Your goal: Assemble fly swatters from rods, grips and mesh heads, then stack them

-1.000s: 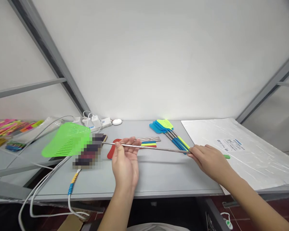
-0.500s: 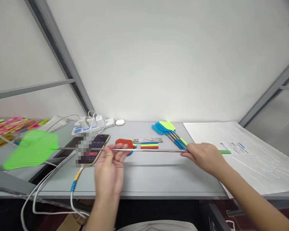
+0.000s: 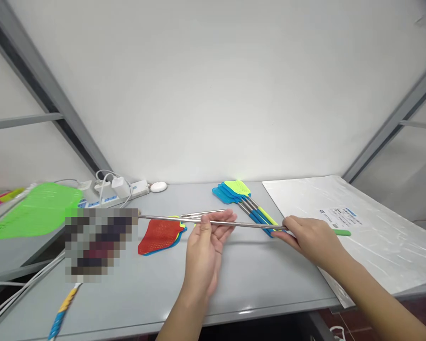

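A long fly swatter lies nearly level across the head view, its bright green head (image 3: 39,209) at the far left and its thin metal rod (image 3: 253,225) running right. My left hand (image 3: 204,255), palm up, pinches the middle of the rod between thumb and loosely curled fingers. My right hand (image 3: 310,237) wraps around the handle end, with the green handle tip (image 3: 343,232) sticking out beyond it. Behind the rod lies a red swatter head (image 3: 159,235) over blue and yellow ones. Loose metal rods (image 3: 209,211) lie behind my left fingers, partly hidden.
Several blue and yellow swatters (image 3: 239,189) lie fanned out at the back middle. A white wrapped sheet (image 3: 298,194) covers the right side. At the left stand a power strip (image 3: 140,188) with chargers, a white round device (image 3: 158,187), a blurred-out patch and a cable (image 3: 62,310).
My left hand has slid right along the rod, closer to my right hand. The view has shifted, so the things on the table appear further left. Both hands keep hold of the swatter.
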Motion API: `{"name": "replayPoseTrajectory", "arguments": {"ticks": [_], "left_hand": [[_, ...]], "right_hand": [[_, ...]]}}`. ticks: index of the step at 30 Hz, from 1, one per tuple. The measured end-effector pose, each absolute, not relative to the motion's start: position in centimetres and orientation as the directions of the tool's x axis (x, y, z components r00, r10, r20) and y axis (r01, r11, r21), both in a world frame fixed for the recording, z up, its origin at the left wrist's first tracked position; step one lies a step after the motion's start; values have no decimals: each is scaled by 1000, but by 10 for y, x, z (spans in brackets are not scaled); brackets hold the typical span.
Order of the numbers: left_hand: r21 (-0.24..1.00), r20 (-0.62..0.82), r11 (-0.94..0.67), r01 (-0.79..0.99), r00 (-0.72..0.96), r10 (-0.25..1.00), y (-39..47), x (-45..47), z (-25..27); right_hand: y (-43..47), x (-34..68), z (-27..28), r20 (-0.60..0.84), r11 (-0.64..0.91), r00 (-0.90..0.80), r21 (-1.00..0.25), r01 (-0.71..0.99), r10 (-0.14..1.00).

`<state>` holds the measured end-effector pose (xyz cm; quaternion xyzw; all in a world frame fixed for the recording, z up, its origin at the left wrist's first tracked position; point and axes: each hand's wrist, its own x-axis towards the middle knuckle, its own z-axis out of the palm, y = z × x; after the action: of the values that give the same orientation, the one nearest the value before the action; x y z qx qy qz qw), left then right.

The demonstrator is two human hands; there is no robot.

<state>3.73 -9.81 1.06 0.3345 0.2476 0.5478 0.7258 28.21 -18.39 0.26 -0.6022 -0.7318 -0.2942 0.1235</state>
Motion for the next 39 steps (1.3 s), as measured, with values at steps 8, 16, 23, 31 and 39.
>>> {"name": "replayPoseTrajectory", "arguments": {"ticks": [8, 16, 23, 31, 39], "left_hand": [[749, 10, 48, -661, 85, 996, -99, 24, 19], [762, 42, 7, -647, 61, 997, -115, 17, 27], [695, -20, 104, -711, 125, 992, -122, 32, 9], [593, -21, 196, -781, 229, 973, -110, 50, 16], [535, -110, 333, -777, 326, 939, -91, 61, 23]], "right_hand": [[-175, 297, 7, 557, 163, -332, 331, 929, 761], [-198, 335, -8, 607, 98, -337, 392, 915, 720], [-207, 311, -2, 510, 70, -179, 226, 972, 841], [-195, 165, -13, 832, 463, -191, -88, 882, 521], [-146, 174, -20, 155, 260, 384, -935, -241, 910]]}}
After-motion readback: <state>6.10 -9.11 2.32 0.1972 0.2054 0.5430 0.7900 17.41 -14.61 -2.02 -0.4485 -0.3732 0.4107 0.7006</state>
